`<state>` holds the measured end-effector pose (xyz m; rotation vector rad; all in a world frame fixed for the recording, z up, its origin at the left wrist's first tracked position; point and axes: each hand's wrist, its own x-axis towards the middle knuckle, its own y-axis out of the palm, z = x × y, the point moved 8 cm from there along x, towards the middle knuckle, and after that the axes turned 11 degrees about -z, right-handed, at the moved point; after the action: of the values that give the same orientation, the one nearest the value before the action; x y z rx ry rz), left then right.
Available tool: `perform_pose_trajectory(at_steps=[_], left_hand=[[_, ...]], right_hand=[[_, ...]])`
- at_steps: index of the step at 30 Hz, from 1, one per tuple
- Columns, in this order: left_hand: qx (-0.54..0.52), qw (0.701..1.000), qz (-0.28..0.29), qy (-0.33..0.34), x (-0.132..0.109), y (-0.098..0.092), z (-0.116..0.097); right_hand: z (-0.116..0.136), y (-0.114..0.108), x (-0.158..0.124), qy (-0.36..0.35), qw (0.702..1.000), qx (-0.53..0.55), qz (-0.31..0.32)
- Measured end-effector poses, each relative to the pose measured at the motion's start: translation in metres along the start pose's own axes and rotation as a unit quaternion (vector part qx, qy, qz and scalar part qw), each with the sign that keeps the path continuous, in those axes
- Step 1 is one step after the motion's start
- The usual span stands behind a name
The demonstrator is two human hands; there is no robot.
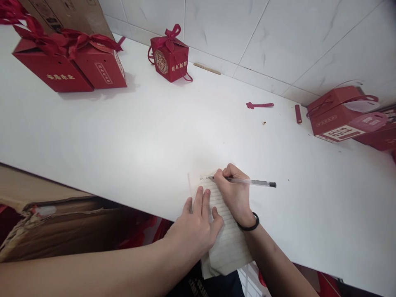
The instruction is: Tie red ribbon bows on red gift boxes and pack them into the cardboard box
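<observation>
A sheet of lined paper (230,243) lies at the table's near edge, its lower end hanging past it. My right hand (236,192) grips a pen (260,182), clear-barrelled with a black end, and its tip meets the top line of the paper. A few small dark marks show there, too small to read. Spread flat across the left part of the sheet, my left hand (198,225) presses it down with fingers apart. A black band circles my right wrist.
Red gift boxes (71,70) with ribbons stand at the back left, and a smaller red box (170,60) is by the tiled wall. More red boxes (337,113) sit at the right. A wooden stick (207,69), a red strip (260,105) and a cardboard carton (55,231) are also around.
</observation>
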<state>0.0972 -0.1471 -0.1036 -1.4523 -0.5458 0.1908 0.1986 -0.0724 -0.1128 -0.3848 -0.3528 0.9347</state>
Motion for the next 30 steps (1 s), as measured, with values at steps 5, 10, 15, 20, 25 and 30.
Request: perform_pose_trajectory(at_steps=[5, 10, 15, 20, 25, 30], left_hand=[[0.018, 1.000, -0.010, 0.003, 0.001, -0.002, 0.000], [0.029, 0.999, -0.013, 0.001, 0.002, -0.004, 0.001], [0.024, 1.000, -0.011, 0.002, 0.002, -0.004, 0.001], [0.011, 1.000, -0.001, 0.002, 0.003, -0.003, 0.001], [0.002, 1.000, 0.014, 0.000, 0.002, -0.001, 0.001], [-0.006, 1.000, 0.012, -0.006, 0.001, 0.001, 0.001]], right_hand=[[0.002, 0.002, 0.000, -0.006, 1.000, 0.003, 0.007], [0.001, 0.003, -0.001, -0.013, 1.000, 0.018, 0.013], [0.000, 0.001, -0.001, -0.008, 1.000, 0.021, 0.005], [0.002, 0.001, 0.000, -0.022, 1.000, 0.011, 0.002], [0.000, 0.001, -0.001, 0.002, 1.000, 0.026, 0.004], [-0.008, -0.009, 0.005, 0.075, 0.983, 0.167, -0.018]])
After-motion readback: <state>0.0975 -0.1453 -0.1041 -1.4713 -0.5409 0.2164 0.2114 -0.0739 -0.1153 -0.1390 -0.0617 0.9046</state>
